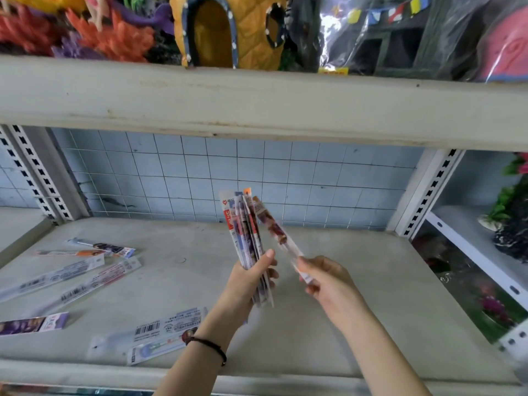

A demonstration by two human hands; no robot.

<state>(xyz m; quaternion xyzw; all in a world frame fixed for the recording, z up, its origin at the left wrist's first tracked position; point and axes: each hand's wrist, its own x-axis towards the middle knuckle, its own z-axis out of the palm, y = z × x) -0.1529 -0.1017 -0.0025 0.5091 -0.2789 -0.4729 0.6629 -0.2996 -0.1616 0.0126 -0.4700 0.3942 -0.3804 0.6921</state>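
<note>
Pen packets in a fanned bundle (pixel 247 232) stand upright in the left hand (pixel 251 284), whose fingers and thumb curl round the lower half, above the middle of the shelf (pixel 328 324). Just right of it, the right hand (pixel 325 281) pinches the bottom end of a single pen packet (pixel 275 232) between thumb and fingertips. That packet leans up and left, its top close to the bundle, though blur keeps me from saying whether they touch.

The risk, as I judge it, lies in the bundle. The slick sleeves splay at the top and are gripped only low down, so pushing one more in from the side could lever the outer ones loose and spill them onto the shelf. The single packet is held by its very tip, so it could twist or slip out if it catches an edge.

Left of and below the fingers lie loose ones: a barcoded packet (pixel 168 330) nearest the left wrist, two pale packets (pixel 100 278) farther left, and a purple packet (pixel 34 322) at the shelf's front. Nothing lies between the two hands. Above the fingers the upper shelf board (pixel 257 104), carrying a pineapple-house ornament (pixel 228 30), would meet a bundle lifted high. Behind them stands a wire grid (pixel 257 172).
</note>
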